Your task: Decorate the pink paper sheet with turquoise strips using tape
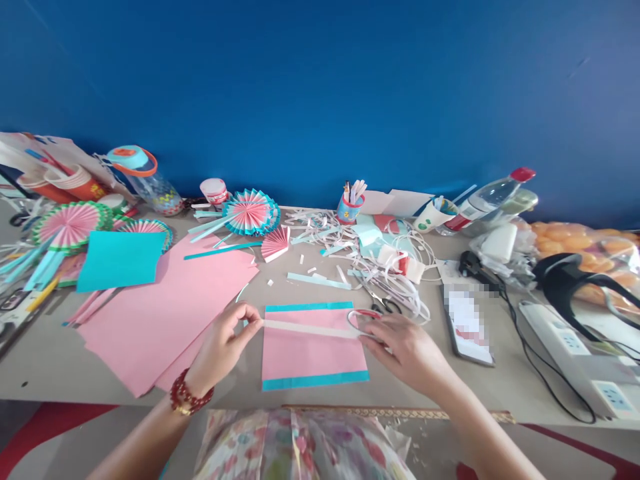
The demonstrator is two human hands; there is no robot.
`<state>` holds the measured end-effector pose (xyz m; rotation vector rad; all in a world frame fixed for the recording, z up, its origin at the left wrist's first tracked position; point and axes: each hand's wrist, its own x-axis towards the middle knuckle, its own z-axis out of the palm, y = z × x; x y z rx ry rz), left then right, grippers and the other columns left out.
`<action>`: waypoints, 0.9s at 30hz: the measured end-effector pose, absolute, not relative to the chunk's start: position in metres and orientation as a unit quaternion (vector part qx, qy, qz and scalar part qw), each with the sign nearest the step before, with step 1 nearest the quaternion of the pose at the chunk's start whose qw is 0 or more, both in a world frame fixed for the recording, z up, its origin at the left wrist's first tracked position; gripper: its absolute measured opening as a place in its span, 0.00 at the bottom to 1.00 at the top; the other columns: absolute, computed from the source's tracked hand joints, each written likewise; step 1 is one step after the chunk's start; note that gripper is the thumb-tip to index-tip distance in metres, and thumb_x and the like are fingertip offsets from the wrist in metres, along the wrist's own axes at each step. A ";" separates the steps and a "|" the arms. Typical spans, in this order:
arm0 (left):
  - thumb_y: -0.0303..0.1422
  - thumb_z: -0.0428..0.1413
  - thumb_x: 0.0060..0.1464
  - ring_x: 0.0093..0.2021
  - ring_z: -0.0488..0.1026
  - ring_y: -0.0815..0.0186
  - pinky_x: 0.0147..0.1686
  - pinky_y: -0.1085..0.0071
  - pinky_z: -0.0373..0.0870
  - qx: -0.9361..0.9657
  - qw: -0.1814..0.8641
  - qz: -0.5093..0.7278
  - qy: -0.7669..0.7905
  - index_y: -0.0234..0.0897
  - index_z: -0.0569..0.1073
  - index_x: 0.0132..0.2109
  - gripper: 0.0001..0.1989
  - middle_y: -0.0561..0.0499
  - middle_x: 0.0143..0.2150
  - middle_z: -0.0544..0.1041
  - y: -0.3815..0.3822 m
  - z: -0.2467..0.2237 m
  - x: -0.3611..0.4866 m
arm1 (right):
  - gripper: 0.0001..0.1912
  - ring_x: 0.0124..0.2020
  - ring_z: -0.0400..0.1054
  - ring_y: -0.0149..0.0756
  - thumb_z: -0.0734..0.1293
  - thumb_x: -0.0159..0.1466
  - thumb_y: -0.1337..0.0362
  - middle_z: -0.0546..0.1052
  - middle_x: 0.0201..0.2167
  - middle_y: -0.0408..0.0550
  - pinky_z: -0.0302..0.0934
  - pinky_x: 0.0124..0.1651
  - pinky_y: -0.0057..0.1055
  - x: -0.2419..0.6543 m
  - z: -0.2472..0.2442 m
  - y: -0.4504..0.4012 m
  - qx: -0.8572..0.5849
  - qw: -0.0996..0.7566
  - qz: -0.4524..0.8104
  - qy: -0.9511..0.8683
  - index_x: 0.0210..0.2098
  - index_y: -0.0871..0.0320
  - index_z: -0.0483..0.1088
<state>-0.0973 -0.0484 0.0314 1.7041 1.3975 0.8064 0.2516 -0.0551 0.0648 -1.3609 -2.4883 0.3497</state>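
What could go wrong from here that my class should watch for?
The white strip, stretched between the left hand and right hand over the pink sheet, could twist or land crooked. The scissors lie just beyond the right hand, so a careless reach might meet them. The loose strips heaped nearby might snag.

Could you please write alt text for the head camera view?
A person's left hand and right hand hold a white strip over a blue-edged pink sheet. Scissors and tangled strips lie beyond, larger pink sheets to the left, a phone to the right.
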 end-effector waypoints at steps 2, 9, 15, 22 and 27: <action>0.38 0.51 0.63 0.36 0.70 0.66 0.37 0.73 0.65 0.670 0.375 0.315 0.558 0.39 0.67 0.34 0.11 0.53 0.33 0.72 -0.050 0.025 -0.092 | 0.13 0.37 0.74 0.41 0.58 0.70 0.59 0.80 0.35 0.49 0.62 0.39 0.33 0.256 0.063 -0.053 -0.497 0.127 0.087 -0.854 0.42 0.54 0.73; 0.36 0.53 0.60 0.36 0.73 0.65 0.40 0.71 0.67 0.672 0.328 0.339 0.571 0.38 0.70 0.33 0.09 0.52 0.33 0.75 -0.041 0.014 -0.080 | 0.15 0.32 0.74 0.40 0.55 0.71 0.59 0.80 0.33 0.48 0.62 0.34 0.32 0.257 0.063 -0.044 -0.561 0.072 0.102 -0.818 0.48 0.53 0.70; 0.37 0.53 0.60 0.37 0.73 0.64 0.36 0.72 0.68 0.655 0.331 0.329 0.595 0.39 0.71 0.34 0.09 0.51 0.34 0.76 -0.044 0.009 -0.082 | 0.12 0.36 0.75 0.36 0.57 0.69 0.63 0.79 0.44 0.44 0.63 0.34 0.29 0.262 0.060 -0.040 -0.526 0.058 0.183 -0.828 0.46 0.50 0.70; 0.35 0.54 0.59 0.37 0.73 0.64 0.34 0.72 0.68 0.653 0.316 0.319 0.610 0.39 0.72 0.33 0.08 0.51 0.35 0.77 -0.048 0.005 -0.085 | 0.12 0.38 0.75 0.36 0.57 0.69 0.63 0.79 0.43 0.44 0.64 0.36 0.28 0.259 0.050 -0.029 -0.519 0.045 0.175 -0.836 0.42 0.50 0.71; 0.34 0.54 0.58 0.37 0.74 0.64 0.39 0.70 0.69 0.655 0.304 0.323 0.611 0.38 0.73 0.33 0.07 0.51 0.34 0.78 -0.046 0.004 -0.087 | 0.13 0.35 0.74 0.34 0.56 0.70 0.61 0.79 0.42 0.44 0.61 0.33 0.28 0.253 0.048 -0.024 -0.538 0.045 0.157 -0.827 0.41 0.51 0.71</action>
